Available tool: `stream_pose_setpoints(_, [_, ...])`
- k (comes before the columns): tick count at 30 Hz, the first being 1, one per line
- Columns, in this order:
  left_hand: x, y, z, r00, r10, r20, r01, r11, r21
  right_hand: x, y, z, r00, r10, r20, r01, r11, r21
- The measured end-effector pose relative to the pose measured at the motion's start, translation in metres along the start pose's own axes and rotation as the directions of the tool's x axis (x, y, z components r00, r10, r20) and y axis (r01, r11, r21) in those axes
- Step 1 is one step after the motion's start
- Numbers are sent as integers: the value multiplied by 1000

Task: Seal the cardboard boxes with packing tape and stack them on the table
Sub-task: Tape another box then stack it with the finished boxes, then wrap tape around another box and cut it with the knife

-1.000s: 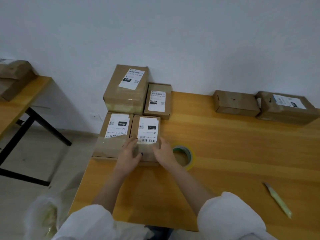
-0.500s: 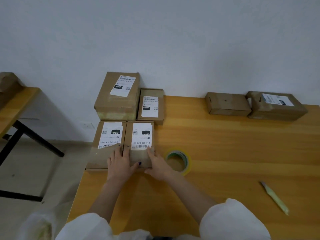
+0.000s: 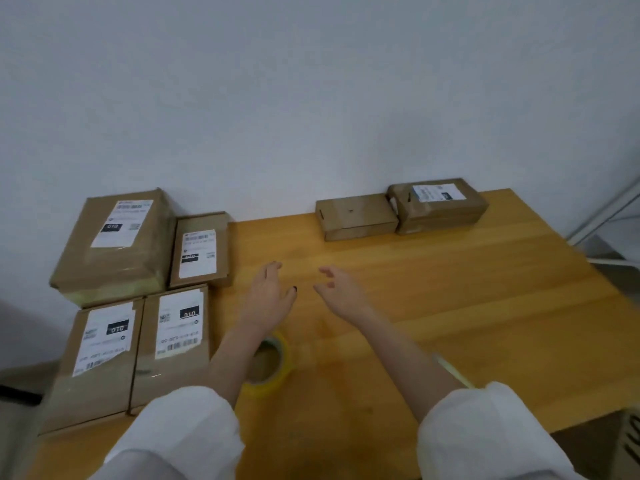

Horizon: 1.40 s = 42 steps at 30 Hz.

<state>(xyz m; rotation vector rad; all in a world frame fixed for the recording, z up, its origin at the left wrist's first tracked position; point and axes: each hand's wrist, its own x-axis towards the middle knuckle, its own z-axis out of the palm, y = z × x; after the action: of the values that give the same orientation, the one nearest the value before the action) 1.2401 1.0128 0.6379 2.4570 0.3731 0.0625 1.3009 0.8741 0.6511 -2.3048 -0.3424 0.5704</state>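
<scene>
Above an orange wooden table (image 3: 450, 306), I hold left hand (image 3: 268, 296) and right hand (image 3: 341, 292) empty, apart, likely bound for two brown cardboard boxes (image 3: 356, 216) at one o'clock, yellow tape roll (image 3: 277, 370) at six.

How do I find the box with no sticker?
Find the far edge of the wooden table, by the white wall. Two cardboard boxes sit there side by side. Pick the plain box on the left; the labelled box beside it has a white sticker.
</scene>
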Motion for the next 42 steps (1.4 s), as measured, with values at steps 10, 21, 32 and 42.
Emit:
stream_pose_setpoints(10, [67, 153, 124, 991, -130, -28, 128, 989, -78, 39, 157, -170, 1000, 6, -20, -6, 1000, 3])
stream_pose_setpoints(21, [171, 272, 192, 972, -236, 17, 236, 956, -175, 105, 260, -329, 971, 96, -219, -88, 995, 46])
stream_pose_setpoints(32, [258, 262, 231, 927, -358, 114, 376, 891, -255, 195, 295, -358, 947, 279, -160, -209, 912, 354])
stream_pose_setpoints(42, [207, 297, 219, 974, -226, 8, 198, 837, -510, 160, 322, -340, 896, 413, -162, -157, 637, 755])
